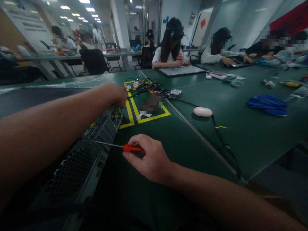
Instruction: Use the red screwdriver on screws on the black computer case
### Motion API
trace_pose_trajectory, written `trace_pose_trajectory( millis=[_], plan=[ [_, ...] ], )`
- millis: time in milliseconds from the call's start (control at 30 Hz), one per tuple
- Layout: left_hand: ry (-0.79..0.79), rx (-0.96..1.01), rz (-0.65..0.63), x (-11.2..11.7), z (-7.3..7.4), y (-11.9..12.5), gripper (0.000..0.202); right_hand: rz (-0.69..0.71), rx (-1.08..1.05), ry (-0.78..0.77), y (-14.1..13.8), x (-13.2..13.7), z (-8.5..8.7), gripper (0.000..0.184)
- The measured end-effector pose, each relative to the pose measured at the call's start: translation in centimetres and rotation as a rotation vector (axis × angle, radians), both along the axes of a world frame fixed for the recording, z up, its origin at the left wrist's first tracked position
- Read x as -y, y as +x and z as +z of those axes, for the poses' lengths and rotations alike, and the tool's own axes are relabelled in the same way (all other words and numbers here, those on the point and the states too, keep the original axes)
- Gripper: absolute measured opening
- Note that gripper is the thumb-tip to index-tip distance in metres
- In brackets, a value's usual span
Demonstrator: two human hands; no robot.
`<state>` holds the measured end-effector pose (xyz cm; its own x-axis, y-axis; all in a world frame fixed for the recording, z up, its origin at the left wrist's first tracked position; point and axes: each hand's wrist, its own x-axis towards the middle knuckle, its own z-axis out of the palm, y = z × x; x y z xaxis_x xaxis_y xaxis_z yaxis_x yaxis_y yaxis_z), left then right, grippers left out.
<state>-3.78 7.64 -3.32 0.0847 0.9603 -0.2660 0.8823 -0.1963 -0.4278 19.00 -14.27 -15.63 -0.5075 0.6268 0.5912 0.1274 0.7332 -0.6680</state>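
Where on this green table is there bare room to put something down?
Bare mat lies between the right hand with its screwdriver and the yellow tape frame, and again between the pale mouse and the blue cloth. Crowded: the cable tangle in the frame, and the computer case under the left hand.

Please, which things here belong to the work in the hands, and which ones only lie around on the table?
In use: computer case, under the left hand; red-handled screwdriver in the right hand, tip at the case's back.
Lying about: cable tangle, pale mouse, blue cloth, plastic sheet.
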Motion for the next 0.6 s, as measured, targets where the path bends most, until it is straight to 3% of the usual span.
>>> trace_pose_trajectory(
  millis=[400, 600],
  plan=[
    [-0.012, 0.035, 0.037, 0.69, 0.52, 0.60, 0.055, -0.003, 0.003, 0.004, 0.05, -0.06, -0.10, 0.017],
    [0.010, 0.005, 0.029, 0.64, 0.50, 0.56, 0.066, -0.011, 0.006, 0.002, 0.09, 0.02, -0.11, 0.019]
  ],
)
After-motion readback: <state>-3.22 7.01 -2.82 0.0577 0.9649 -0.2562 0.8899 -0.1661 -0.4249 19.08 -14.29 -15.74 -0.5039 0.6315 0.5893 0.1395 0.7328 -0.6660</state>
